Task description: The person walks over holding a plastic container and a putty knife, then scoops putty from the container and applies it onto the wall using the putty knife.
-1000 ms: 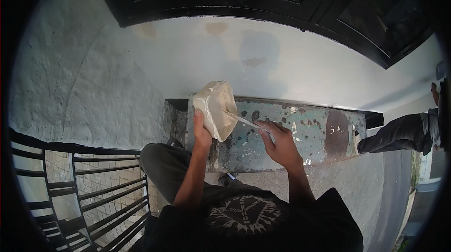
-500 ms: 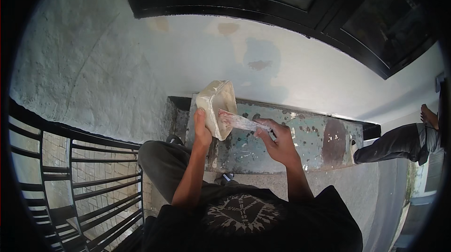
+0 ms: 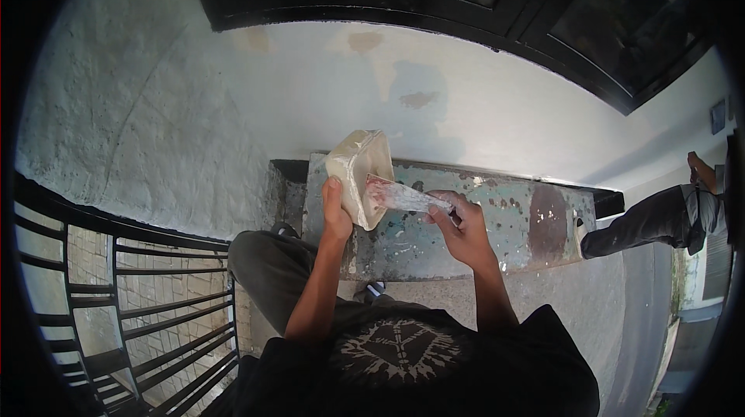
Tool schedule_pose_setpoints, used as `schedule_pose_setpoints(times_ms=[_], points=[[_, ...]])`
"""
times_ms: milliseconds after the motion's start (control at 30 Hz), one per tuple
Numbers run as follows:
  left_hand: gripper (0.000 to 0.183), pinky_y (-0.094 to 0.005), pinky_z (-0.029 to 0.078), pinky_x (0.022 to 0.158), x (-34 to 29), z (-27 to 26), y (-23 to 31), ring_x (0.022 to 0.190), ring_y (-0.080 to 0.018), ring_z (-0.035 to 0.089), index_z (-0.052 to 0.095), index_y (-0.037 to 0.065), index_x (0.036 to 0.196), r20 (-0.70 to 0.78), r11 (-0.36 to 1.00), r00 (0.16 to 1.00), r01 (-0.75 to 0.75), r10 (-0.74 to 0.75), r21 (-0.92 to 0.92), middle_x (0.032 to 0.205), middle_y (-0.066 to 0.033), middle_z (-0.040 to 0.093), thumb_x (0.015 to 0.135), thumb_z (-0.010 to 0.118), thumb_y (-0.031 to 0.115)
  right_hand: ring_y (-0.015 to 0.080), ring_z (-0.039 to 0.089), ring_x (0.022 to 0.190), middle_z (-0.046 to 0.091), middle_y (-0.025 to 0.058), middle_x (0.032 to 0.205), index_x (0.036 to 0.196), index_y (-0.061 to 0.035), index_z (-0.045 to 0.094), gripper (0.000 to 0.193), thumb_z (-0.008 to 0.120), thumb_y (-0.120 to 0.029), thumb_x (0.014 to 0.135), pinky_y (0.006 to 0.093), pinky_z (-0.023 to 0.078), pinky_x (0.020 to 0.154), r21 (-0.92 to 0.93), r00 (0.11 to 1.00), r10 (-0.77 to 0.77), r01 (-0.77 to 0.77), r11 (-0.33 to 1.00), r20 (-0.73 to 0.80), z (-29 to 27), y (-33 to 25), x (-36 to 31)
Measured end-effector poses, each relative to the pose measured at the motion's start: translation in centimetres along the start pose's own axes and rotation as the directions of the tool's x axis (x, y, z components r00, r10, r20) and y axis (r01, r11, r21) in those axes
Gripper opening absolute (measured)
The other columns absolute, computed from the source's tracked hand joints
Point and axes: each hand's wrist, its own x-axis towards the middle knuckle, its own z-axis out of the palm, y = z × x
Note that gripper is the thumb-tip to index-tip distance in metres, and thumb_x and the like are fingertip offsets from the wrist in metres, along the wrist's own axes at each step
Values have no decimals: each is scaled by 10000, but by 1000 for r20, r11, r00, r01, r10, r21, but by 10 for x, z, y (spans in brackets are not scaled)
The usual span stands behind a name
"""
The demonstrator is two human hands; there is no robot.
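Observation:
My left hand (image 3: 335, 207) is closed on the near left side of a cream plastic tub (image 3: 351, 172), which is tilted with its opening toward the right. White smears coat the tub's rim and walls. In my right hand (image 3: 463, 229) is a putty knife (image 3: 403, 196), gripped at its handle end. Its wide blade, streaked white and reddish, points left, and its tip sits at the tub's opening. Whether the blade touches the inside wall I cannot tell.
Below my hands stands a paint-spattered bench (image 3: 434, 242). Behind it rises a patched pale wall (image 3: 310, 91) under a black-framed window (image 3: 372, 17). Black metal railing (image 3: 171, 265) runs along the left. At the right, another person's leg (image 3: 640, 227) rests by the bench's end.
The putty knife has turned slightly, showing more of its blade face at the tub's opening. The tub stays in my left hand, and the view has shifted a little.

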Motion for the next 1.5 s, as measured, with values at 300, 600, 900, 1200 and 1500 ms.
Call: schedule_pose_setpoints(times_ms=[300,600,900,1200,1500], points=[[585,-337,470,894,-1,-5,-8,1002,-209,602,494,-58,1244,15,998,1000,28,-28,-48,1139,-141,592,977,385,451,131,654,691,690,122,793,1112,-5,625,211,594,-64,912,265,493,583,136,989,67,-49,990,-134,5,-12,-6],[590,-343,468,908,-1,0,2,1028,-220,596,472,-59,1270,-13,1000,1000,21,-22,-21,1162,-150,586,984,364,446,138,654,714,681,128,798,1109,37,616,227,617,-54,901,271,506,625,-226,991,-28,-2,974,-129,7,-27,0],[610,-396,408,1026,4,-9,1,1197,-274,515,357,-19,1394,87,1000,996,26,-27,13,1330,-165,489,1008,293,449,122,656,724,683,132,798,1113,29,616,229,618,-48,898,267,507,649,-132,992,8,-25,991,-127,9,-20,5],[600,-402,416,1016,5,-8,-3,1192,-270,517,360,-8,1392,102,999,994,37,-39,20,1317,-158,494,1003,312,446,236,679,660,671,179,784,1097,15,623,223,596,-36,881,313,517,601,-270,993,-45,15,963,-107,4,-32,15],[621,-413,417,1017,6,-7,-4,1211,-279,501,331,13,1415,60,1000,998,-24,23,7,1354,-151,460,1009,281,480,116,612,683,662,96,798,1102,70,599,216,550,-83,958,263,503,624,306,964,187,-238,922,187,7,-15,16]])
